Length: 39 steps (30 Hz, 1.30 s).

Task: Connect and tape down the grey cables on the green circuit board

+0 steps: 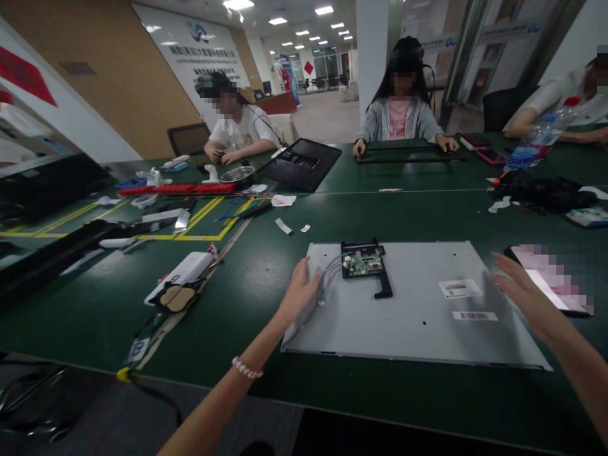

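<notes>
A flat grey metal display panel (408,335) lies on the green table in front of me, its back side up. A small green circuit board (363,265) in a black bracket (386,285) rests on its upper part, with thin grey cables (327,278) running off to the left. My left hand (301,288) is at the panel's left edge, fingers stretched out beside the cables. Over the right edge is my right hand (525,297), its fingers spread; whether it touches the panel I cannot tell. Two white labels, one a barcode sticker (475,316), sit on the panel's right half.
A lit phone (551,282) lies right of the panel. To the left is a white battery pack (183,282) with a cable. Across the table, one person holds a black frame (411,154); a black plastic cover (304,163) lies near another person. A water bottle (541,139) stands tilted at right.
</notes>
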{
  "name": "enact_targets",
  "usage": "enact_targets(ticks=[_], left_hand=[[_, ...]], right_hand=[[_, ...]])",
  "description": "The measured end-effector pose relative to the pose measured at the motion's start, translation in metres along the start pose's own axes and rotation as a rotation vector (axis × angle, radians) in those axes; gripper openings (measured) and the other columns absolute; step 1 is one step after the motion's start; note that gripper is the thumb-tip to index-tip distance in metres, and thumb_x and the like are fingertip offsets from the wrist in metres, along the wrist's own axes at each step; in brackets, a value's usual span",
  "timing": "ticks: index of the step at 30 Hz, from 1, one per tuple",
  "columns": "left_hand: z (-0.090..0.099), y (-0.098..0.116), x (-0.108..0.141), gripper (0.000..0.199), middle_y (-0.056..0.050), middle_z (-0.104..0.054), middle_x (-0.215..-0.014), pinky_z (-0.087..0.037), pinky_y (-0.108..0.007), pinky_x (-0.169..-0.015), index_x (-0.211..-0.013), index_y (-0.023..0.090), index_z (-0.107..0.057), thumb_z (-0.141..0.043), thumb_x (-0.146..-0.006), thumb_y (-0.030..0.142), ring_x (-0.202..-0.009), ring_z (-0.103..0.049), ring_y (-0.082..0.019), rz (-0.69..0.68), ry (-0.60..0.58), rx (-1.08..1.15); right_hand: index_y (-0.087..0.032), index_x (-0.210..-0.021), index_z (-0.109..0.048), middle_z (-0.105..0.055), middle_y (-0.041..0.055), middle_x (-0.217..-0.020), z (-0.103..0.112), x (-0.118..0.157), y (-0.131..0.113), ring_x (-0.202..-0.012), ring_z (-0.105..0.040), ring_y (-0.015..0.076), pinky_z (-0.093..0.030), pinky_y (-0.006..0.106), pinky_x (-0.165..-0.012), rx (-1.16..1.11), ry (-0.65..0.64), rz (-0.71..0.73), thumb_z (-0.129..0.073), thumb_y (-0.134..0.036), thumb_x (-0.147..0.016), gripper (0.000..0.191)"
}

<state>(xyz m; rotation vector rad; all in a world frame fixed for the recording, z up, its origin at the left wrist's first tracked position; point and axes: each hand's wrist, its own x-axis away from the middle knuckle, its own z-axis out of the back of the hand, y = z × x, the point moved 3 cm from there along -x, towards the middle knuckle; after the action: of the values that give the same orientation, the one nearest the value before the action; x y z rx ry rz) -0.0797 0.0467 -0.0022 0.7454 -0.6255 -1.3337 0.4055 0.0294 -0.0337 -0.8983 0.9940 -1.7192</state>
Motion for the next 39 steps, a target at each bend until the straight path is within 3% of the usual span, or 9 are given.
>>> enact_targets(ticks=[3,6,10,13,16,20,28,33,39], left_hand=[[-0.003,0.017,-0.003,0.072,-0.017,-0.013,-0.159,-0.015,-0.057,-0.115,-0.146,0.018,-0.028,-0.057,-0.084,0.041,-0.146,-0.009,-0.036,-0.209,-0.046,-0.299],[-0.010,0.044,-0.014,0.086,-0.017,0.000,-0.160,-0.014,-0.056,-0.115,-0.151,0.020,-0.017,-0.061,-0.081,0.045,-0.147,-0.002,-0.036,-0.379,-0.179,-0.397],[-0.029,0.062,-0.040,0.106,-0.017,-0.002,-0.160,-0.018,-0.050,-0.117,-0.152,0.019,-0.009,-0.071,-0.071,0.048,-0.147,0.002,-0.035,-0.449,-0.444,-0.323],[-0.043,0.060,-0.059,0.111,-0.018,-0.009,-0.159,-0.016,-0.049,-0.118,-0.152,0.015,-0.011,-0.075,-0.065,0.043,-0.147,0.002,-0.034,-0.453,-0.549,-0.278],[-0.049,0.057,-0.066,0.109,-0.019,-0.020,-0.154,-0.018,-0.048,-0.119,-0.150,0.014,-0.017,-0.076,-0.062,0.039,-0.145,-0.014,-0.034,-0.476,-0.530,-0.230],[-0.053,0.064,-0.057,0.106,-0.017,-0.027,-0.149,-0.025,-0.050,-0.115,-0.149,0.018,-0.020,-0.076,-0.062,0.039,-0.139,-0.029,-0.035,-0.513,-0.492,-0.164],[-0.073,0.084,-0.031,0.108,-0.018,-0.023,-0.150,-0.028,-0.052,-0.114,-0.151,0.017,-0.018,-0.074,-0.062,0.040,-0.138,-0.029,-0.038,-0.485,-0.559,-0.115],[-0.075,0.083,-0.026,0.108,-0.016,-0.024,-0.151,-0.027,-0.053,-0.115,-0.152,0.019,-0.018,-0.074,-0.062,0.041,-0.139,-0.029,-0.037,-0.483,-0.537,-0.076],[-0.083,0.077,-0.023,0.109,-0.017,-0.026,-0.151,-0.024,-0.053,-0.116,-0.151,0.016,-0.019,-0.075,-0.062,0.045,-0.139,-0.028,-0.037,-0.531,-0.486,-0.145]], right_hand=[[-0.027,-0.147,-0.034,-0.037,0.0118,-0.153,-0.003,-0.001,-0.013,-0.136,-0.039,0.0387,-0.035,0.061,-0.107,0.283,-0.071,0.114,-0.049,-0.057,-0.084,0.071],[-0.025,-0.148,-0.033,-0.041,0.0126,-0.150,-0.015,-0.002,-0.028,-0.133,-0.042,0.0368,-0.038,0.058,-0.106,0.465,-0.100,0.320,-0.044,-0.054,-0.089,0.067],[-0.023,-0.146,-0.035,-0.042,0.0112,-0.149,-0.048,-0.003,-0.042,-0.138,-0.037,0.0323,-0.035,0.052,-0.110,0.594,-0.161,0.599,-0.040,-0.051,-0.092,0.061],[-0.020,-0.145,-0.039,-0.041,0.0127,-0.150,-0.073,-0.003,-0.038,-0.140,-0.031,0.0353,-0.033,0.054,-0.110,0.767,-0.192,0.660,-0.038,-0.053,-0.092,0.063],[-0.022,-0.143,-0.044,-0.039,0.0126,-0.152,-0.086,-0.002,-0.030,-0.140,-0.029,0.0378,-0.032,0.057,-0.108,0.918,-0.156,0.675,-0.034,-0.054,-0.093,0.060],[-0.021,-0.143,-0.044,-0.036,0.0121,-0.153,-0.089,0.002,-0.027,-0.141,-0.028,0.0368,-0.029,0.056,-0.109,0.987,-0.109,0.694,-0.031,-0.051,-0.095,0.058],[-0.023,-0.143,-0.044,-0.036,0.0110,-0.153,-0.085,0.000,-0.026,-0.142,-0.026,0.0366,-0.027,0.058,-0.110,0.912,-0.134,0.686,-0.030,-0.055,-0.095,0.060],[-0.028,-0.144,-0.042,-0.037,0.0069,-0.153,-0.082,0.001,-0.023,-0.142,-0.027,0.0359,-0.027,0.059,-0.109,0.863,-0.134,0.698,-0.032,-0.054,-0.094,0.057],[-0.024,-0.143,-0.044,-0.037,0.0107,-0.153,-0.082,0.003,-0.021,-0.141,-0.028,0.0366,-0.027,0.059,-0.109,0.884,-0.119,0.703,-0.032,-0.052,-0.095,0.057]])
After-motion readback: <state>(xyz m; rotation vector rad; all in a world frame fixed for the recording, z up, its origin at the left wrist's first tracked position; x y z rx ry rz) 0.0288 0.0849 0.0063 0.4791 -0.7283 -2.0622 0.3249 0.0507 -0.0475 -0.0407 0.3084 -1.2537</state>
